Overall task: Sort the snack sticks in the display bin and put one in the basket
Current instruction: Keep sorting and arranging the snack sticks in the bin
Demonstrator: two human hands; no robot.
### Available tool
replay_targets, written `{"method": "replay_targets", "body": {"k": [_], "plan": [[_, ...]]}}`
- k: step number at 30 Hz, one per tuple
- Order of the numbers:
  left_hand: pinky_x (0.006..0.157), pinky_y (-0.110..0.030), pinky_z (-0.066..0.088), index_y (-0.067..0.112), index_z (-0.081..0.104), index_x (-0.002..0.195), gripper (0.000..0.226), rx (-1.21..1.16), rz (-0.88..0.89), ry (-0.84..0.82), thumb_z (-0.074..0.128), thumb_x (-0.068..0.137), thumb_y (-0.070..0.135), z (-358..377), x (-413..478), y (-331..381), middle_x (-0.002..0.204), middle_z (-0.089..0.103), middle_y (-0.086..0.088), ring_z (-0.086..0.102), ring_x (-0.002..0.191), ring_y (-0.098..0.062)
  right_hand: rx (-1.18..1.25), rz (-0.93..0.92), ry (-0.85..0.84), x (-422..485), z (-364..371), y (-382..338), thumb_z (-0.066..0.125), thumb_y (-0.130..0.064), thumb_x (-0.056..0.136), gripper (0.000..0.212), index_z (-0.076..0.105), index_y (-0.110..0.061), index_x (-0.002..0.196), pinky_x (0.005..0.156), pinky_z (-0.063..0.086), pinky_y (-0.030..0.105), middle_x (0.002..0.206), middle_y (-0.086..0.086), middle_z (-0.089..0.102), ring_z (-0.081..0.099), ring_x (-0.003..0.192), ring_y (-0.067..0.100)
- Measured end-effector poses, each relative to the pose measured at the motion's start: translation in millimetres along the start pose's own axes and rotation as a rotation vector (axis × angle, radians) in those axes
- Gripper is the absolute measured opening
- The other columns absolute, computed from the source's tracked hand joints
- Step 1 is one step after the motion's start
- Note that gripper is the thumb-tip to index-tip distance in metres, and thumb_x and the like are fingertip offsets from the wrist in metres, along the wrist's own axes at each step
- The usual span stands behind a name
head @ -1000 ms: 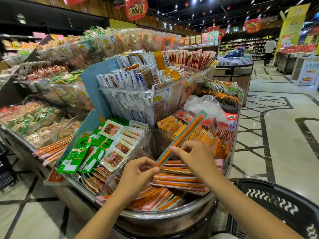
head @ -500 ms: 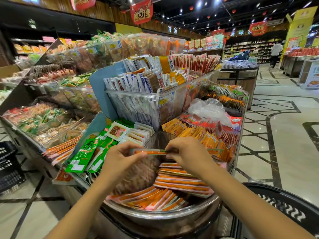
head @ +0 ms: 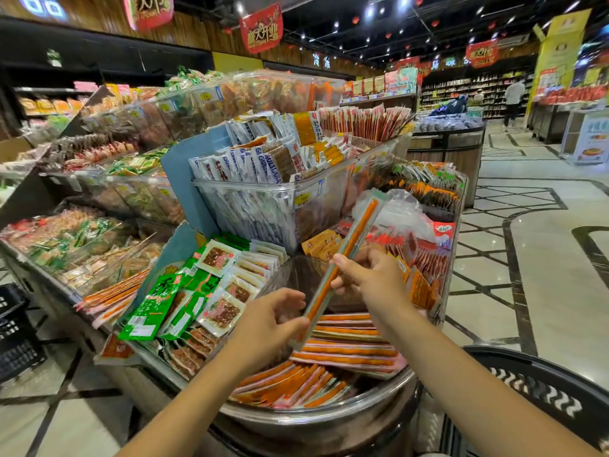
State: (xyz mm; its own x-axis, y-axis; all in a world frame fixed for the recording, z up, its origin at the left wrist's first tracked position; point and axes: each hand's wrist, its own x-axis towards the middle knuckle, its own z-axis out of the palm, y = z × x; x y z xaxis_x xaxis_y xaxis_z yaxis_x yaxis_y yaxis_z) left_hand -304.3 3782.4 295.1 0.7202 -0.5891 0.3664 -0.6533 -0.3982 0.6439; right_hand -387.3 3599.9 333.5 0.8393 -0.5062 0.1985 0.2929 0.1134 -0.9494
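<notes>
Orange snack stick (head: 357, 230) — tilted above display bin (head: 329, 416).

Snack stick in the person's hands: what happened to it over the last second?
The snack stick was swung from tilted to level, then back: now its top end points up and right. The right hand still pinches its middle, the left hand its lower end. The sticks piled in the display bin and the basket have not moved.
</notes>
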Motion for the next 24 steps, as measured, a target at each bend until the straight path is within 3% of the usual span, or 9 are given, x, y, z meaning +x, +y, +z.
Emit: {"method": "replay_targets", "body": {"k": [3,5,11,15,18,20,24], "plan": [[0.072,-0.028,0.054,0.037,0.067,0.102,0.028,0.058,-0.007,-0.024,0.084,0.08,0.034,23.4,3.9,-0.2,0.086,0.071,0.01,0.065,0.077,-0.009,0.047,0.042,0.021,-3.0,-8.9,12.3,0.068,-0.013,0.095,0.016,0.056,-0.003,0.093,0.056,0.058,0.031,0.069,0.01,0.07,0.07,0.062,0.022],[0.07,-0.031,0.053,0.033,0.067,0.099,0.024,0.161,0.009,-0.035,0.082,0.081,0.039,31.2,7.7,-2.7,0.082,0.069,0.009,0.062,0.073,-0.007,-0.046,0.029,0.04,-4.8,-17.8,15.1,0.068,-0.016,0.096,0.016,0.057,-0.005,0.094,0.056,0.058,0.032,0.074,0.012,0.069,0.07,0.061,0.023],[0.075,-0.037,0.052,0.032,0.061,0.103,0.016,0.481,0.102,-0.151,0.063,0.092,0.044,39.5,19.7,-19.3,0.089,0.06,0.011,0.06,0.084,-0.012,-0.209,-0.078,0.197,6.8,-62.9,13.6,0.057,-0.032,0.102,0.026,0.063,-0.01,0.114,0.049,0.049,0.03,0.081,0.011,0.068,0.066,0.057,0.021],[0.077,-0.038,0.053,0.033,0.062,0.109,0.017,0.568,0.101,-0.183,0.055,0.095,0.039,48.2,33.5,-28.5,0.096,0.063,0.009,0.064,0.093,-0.017,-0.552,-0.188,0.177,2.4,-89.1,20.3,0.047,-0.026,0.106,0.026,0.069,-0.02,0.118,0.059,0.053,0.027,0.086,-0.001,0.07,0.068,0.059,0.012],[0.076,-0.038,0.055,0.031,0.058,0.119,0.024,0.627,0.08,-0.19,0.053,0.097,0.038,57.6,45.2,-30.3,0.104,0.069,0.005,0.065,0.098,-0.02,-0.873,-0.334,0.155,-3.3,-102.6,28.9,0.05,-0.026,0.105,0.025,0.073,-0.02,0.11,0.07,0.057,0.042,0.088,-0.001,0.072,0.07,0.074,0.018],[0.075,-0.039,0.055,0.027,0.054,0.117,0.022,0.654,0.069,-0.18,0.053,0.097,0.036,64.8,53.2,-29.9,0.101,0.069,0.002,0.065,0.094,-0.023,-1.078,-0.42,0.167,-5.5,-107.5,31.9,0.052,-0.027,0.103,0.024,0.073,-0.02,0.111,0.068,0.055,0.041,0.087,0.005,0.074,0.069,0.08,0.026],[0.075,-0.039,0.053,0.027,0.062,0.106,0.013,0.679,0.084,-0.14,0.054,0.096,0.029,78.7,67.1,-31.5,0.096,0.061,0.003,0.063,0.091,-0.022,-1.278,-0.461,0.178,-7.9,-109.6,36.1,0.052,-0.031,0.102,0.021,0.069,-0.022,0.112,0.058,0.04,0.029,0.081,0.002,0.068,0.063,0.074,0.023]]}}
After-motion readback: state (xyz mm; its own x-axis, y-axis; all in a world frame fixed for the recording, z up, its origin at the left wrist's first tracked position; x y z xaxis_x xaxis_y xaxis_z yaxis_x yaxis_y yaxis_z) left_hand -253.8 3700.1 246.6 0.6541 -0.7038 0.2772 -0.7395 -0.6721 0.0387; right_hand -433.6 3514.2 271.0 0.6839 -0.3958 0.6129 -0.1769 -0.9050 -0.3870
